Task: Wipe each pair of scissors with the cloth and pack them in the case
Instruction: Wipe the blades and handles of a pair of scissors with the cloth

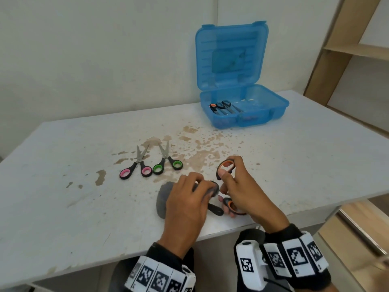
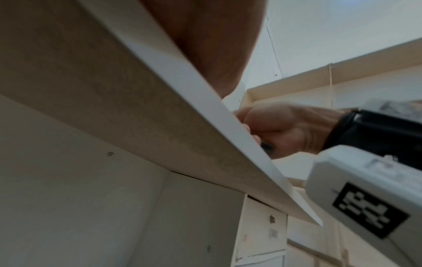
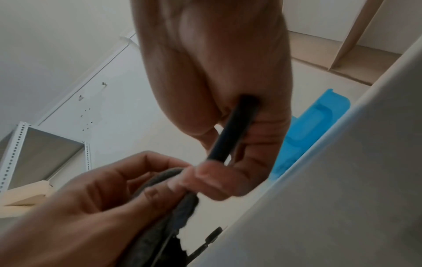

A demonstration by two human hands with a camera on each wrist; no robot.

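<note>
Near the table's front edge my right hand (image 1: 231, 180) grips orange-handled scissors (image 1: 226, 165) by the handles, the two loops spread apart. My left hand (image 1: 200, 186) pinches a grey cloth (image 1: 164, 197) around their blades, which are hidden. In the right wrist view the right hand (image 3: 228, 162) holds a black handle (image 3: 233, 130), and the left hand (image 3: 146, 180) holds the cloth (image 3: 178, 204) just below it. Pink-handled scissors (image 1: 136, 167) and green-handled scissors (image 1: 167, 163) lie side by side on the table. The blue case (image 1: 242, 102) stands open at the back with scissors (image 1: 223, 107) inside.
The white table (image 1: 73, 207) is stained brown around its middle. A wooden shelf unit (image 1: 357, 49) stands to the right of it. In the left wrist view only the table's edge (image 2: 205, 108) from below and the right hand (image 2: 285, 130) show.
</note>
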